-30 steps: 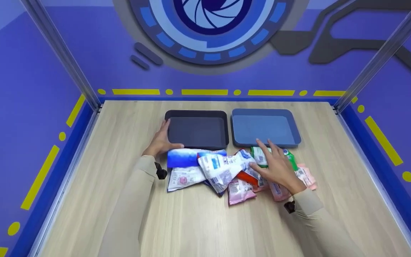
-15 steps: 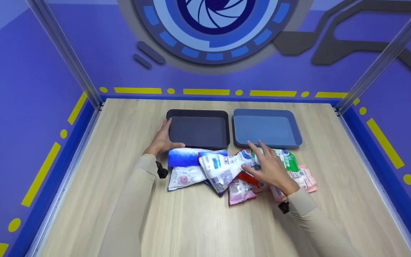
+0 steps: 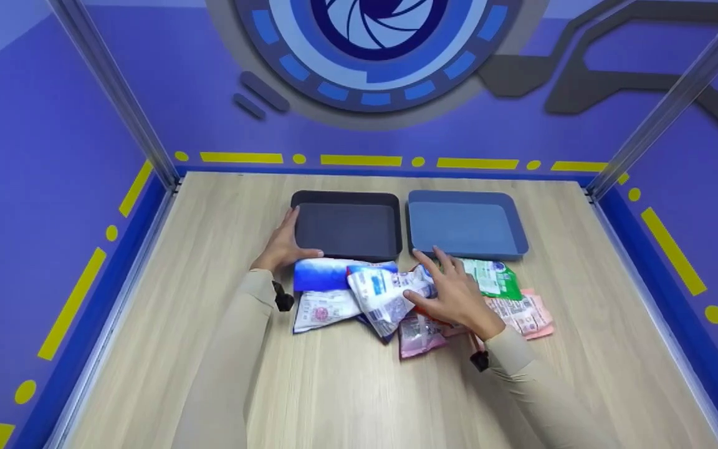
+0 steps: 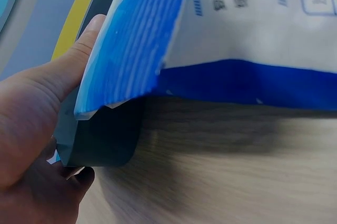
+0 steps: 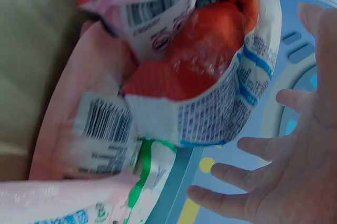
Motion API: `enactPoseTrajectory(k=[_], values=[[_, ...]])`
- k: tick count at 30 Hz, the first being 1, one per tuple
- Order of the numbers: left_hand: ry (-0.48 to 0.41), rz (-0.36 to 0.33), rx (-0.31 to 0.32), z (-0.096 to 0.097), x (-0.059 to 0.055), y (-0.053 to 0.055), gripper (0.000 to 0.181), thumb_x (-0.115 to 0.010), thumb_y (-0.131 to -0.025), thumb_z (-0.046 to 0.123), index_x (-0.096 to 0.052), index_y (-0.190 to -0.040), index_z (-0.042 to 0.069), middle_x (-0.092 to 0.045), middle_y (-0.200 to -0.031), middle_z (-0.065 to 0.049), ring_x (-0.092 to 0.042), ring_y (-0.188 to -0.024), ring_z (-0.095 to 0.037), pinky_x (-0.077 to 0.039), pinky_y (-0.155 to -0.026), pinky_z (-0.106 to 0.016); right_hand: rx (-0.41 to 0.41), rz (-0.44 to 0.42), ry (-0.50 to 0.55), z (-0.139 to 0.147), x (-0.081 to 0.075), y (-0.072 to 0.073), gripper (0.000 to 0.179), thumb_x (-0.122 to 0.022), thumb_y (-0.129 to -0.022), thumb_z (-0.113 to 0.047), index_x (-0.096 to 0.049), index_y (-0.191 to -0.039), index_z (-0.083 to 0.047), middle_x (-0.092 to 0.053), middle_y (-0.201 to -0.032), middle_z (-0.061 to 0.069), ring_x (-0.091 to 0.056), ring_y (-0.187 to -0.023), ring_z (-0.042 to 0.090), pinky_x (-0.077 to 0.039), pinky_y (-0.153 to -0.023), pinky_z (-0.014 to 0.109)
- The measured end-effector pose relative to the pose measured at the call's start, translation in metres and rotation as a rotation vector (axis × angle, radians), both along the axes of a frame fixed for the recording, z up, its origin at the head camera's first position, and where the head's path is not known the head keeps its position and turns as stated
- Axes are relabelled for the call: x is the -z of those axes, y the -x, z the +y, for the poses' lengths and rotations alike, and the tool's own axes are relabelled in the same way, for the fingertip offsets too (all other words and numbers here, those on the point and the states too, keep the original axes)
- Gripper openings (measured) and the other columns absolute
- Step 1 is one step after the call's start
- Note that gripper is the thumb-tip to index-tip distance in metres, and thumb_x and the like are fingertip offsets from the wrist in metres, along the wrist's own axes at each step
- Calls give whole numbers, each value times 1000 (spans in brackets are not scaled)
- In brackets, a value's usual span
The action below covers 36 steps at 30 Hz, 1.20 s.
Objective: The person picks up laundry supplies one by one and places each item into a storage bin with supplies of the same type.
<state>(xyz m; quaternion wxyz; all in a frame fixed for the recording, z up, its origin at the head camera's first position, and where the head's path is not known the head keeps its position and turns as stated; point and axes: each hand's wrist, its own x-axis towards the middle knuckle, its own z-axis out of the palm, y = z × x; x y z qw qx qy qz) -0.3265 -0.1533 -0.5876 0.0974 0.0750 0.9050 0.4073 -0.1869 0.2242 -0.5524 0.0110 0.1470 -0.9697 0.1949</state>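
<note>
While I watch remotely, left hand (image 3: 280, 246) grips dark-grey rectangular tray (image 3: 348, 229) | right hand (image 3: 457, 296), fingers wide, over crumpled white-and-blue plastic packet (image 3: 379, 300) in front of tray | likely light, soft, slippery; I'd pinch its middle

I saw the left hand (image 3: 280, 247) hold the dark tray (image 3: 349, 227) at eight o'clock, the right hand (image 3: 455, 299) spread over packets (image 3: 379, 296), blue tray (image 3: 468, 224) at its twelve.

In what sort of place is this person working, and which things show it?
Probably a purpose-built booth, perhaps for demonstrations or recording: printed purple-blue walls with yellow dashes on three visible sides, metal posts at the corners, and a wood-grain table filling the space between.
</note>
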Motion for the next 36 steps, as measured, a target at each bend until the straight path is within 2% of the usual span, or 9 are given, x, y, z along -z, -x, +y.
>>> enactPoseTrajectory(k=[7,17,23,26,30,36], values=[[1,-3,1,0,1,0,126,-92,-77,33,-5,-167,12,2,-173,-13,-5,-158,-33,-13,-128,-48,-9,-30,-39,-10,0,-2,93,-55,-86,-81,-32,-162,-33,-26,-167,19,-36,-140,56,-43,-94,79],[0,-12,4,-1,0,0,125,-91,-78,34,-5,-166,11,2,-173,-14,-5,-158,-35,-13,-128,-49,-32,-21,-56,-20,5,-4,92,-56,-87,-79,-33,-162,-31,-27,-166,19,-37,-138,58,-46,-89,80],[8,-10,1,0,0,-1,127,-92,-77,35,-6,-166,11,2,-173,-13,-7,-158,-35,-16,-127,-49,-39,-18,-85,-24,8,-6,91,-53,-87,-81,-32,-162,-35,-28,-165,21,-40,-136,59,-54,-79,73],[8,-13,-1,0,0,-2,127,-92,-77,36,-5,-167,12,2,-173,-12,-7,-158,-34,-17,-127,-49,-38,-30,-110,-27,9,-7,91,-52,-86,-83,-33,-162,-35,-28,-165,21,-38,-137,61,-55,-77,71],[13,-14,-6,1,1,-2,127,-92,-77,38,-5,-167,12,2,-173,-11,-7,-158,-34,-16,-127,-49,-24,-47,-143,-31,10,-8,92,-50,-86,-84,-35,-162,-34,-27,-165,23,-33,-138,64,-52,-80,75],[4,-37,-25,-1,0,-2,129,-92,-76,40,-3,-167,13,4,-173,-8,-5,-158,-34,-14,-128,-49,-9,-67,-199,-36,15,-8,100,-45,-84,-89,-28,-164,-31,-25,-164,29,-29,-138,69,-58,-69,67]])
